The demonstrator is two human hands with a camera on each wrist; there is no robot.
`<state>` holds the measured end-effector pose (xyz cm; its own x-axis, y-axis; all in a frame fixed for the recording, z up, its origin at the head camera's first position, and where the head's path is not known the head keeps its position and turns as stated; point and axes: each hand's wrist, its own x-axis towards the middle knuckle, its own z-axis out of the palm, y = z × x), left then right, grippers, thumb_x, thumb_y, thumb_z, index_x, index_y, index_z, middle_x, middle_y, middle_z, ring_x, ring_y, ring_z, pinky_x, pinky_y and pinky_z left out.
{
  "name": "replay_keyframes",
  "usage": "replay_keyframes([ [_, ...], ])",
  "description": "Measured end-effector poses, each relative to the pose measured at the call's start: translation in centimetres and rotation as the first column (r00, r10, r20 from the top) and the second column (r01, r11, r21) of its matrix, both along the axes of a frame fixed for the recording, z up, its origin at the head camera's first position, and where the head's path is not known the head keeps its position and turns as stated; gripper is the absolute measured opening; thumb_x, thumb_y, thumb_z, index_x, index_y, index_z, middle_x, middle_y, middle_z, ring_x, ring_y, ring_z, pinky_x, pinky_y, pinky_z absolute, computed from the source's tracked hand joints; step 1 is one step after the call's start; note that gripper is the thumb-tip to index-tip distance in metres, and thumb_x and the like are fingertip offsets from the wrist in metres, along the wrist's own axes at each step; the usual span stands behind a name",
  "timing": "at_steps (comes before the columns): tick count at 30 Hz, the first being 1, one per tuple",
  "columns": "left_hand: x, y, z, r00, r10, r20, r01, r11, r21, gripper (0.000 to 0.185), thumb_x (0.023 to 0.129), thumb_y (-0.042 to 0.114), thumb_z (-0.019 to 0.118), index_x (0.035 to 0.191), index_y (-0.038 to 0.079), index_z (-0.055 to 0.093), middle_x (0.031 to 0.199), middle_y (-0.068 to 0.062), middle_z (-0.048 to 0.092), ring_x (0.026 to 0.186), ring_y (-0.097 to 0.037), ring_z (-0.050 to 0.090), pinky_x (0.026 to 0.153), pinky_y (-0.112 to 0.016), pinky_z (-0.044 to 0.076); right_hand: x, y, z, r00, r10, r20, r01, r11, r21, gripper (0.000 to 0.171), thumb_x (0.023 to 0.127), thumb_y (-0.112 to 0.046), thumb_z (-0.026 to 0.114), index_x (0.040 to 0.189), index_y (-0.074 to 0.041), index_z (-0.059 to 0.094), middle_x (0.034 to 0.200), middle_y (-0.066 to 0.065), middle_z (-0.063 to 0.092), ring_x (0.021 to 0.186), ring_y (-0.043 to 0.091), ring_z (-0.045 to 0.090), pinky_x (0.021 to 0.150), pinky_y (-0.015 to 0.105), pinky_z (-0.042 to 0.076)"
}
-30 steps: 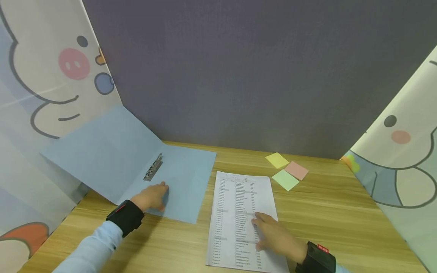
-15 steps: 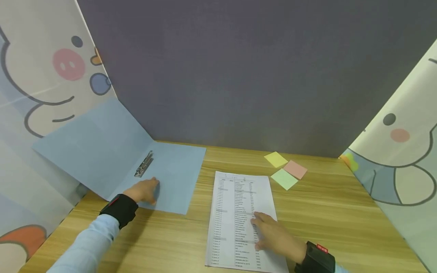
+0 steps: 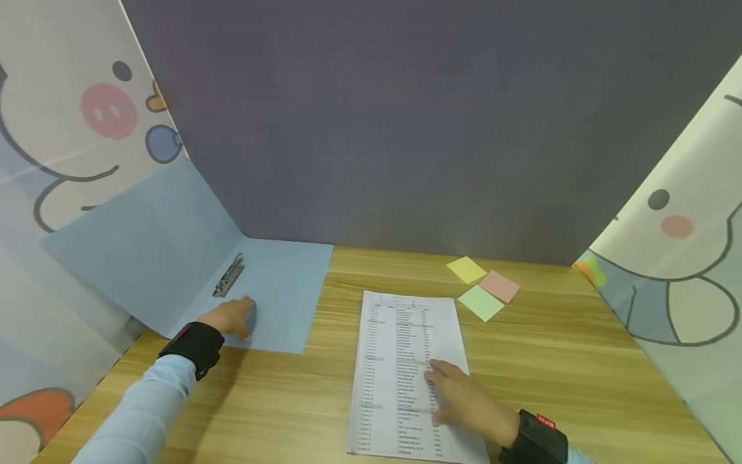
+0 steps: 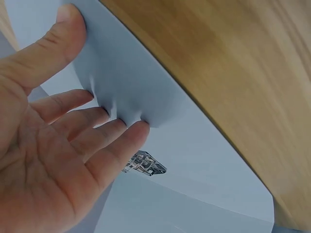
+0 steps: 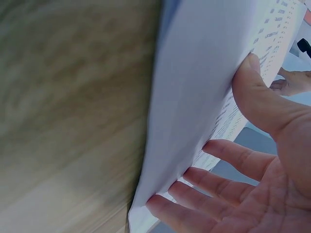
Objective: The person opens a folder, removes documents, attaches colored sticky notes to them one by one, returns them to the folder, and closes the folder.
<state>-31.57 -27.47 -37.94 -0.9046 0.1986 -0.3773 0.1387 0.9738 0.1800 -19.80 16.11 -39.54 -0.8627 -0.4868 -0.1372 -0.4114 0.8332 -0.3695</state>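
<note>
An open light-blue folder (image 3: 278,296) lies at the table's back left. Its left flap (image 3: 139,251) leans up against the cartoon side panel. A metal clip (image 3: 228,275) runs along the fold. My left hand (image 3: 232,316) presses flat on the folder's lower flap just below the clip. In the left wrist view its straight fingers (image 4: 116,141) dent the blue folder (image 4: 194,145), with the clip (image 4: 144,164) beyond them. My right hand (image 3: 464,399) rests flat on a printed sheet (image 3: 406,348) near the front edge. Its spread fingers (image 5: 228,160) touch the sheet (image 5: 194,97).
Yellow (image 3: 468,269), pink (image 3: 500,286) and green (image 3: 481,303) sticky notes lie at the back right of the wooden table (image 3: 551,361). A grey partition (image 3: 406,129) closes the back. Cartoon-printed panels stand at the left (image 3: 69,129) and right (image 3: 684,270).
My left hand has slid the blue folder to the left, widening the gap between it and the printed sheet. The right hand and the sheet have stayed put.
</note>
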Motion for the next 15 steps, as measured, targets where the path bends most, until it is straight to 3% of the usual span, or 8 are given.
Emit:
replay_keyframes([
  [15,-0.8,-1.7,0.1,0.998,0.062,0.000,-0.062,0.998,0.010,0.076,0.069,0.006,0.075,0.129,-0.017,0.034,0.134,-0.039,0.031,0.119,-0.054,0.035,0.096,-0.056,0.035,0.0,-0.1,0.0,1.000,0.000,-0.004,0.000,1.000,0.003,0.073,0.059,-0.025,0.079,0.120,0.006,0.054,0.133,0.028,0.043,0.123,0.046,0.040,0.098,0.056,0.034],
])
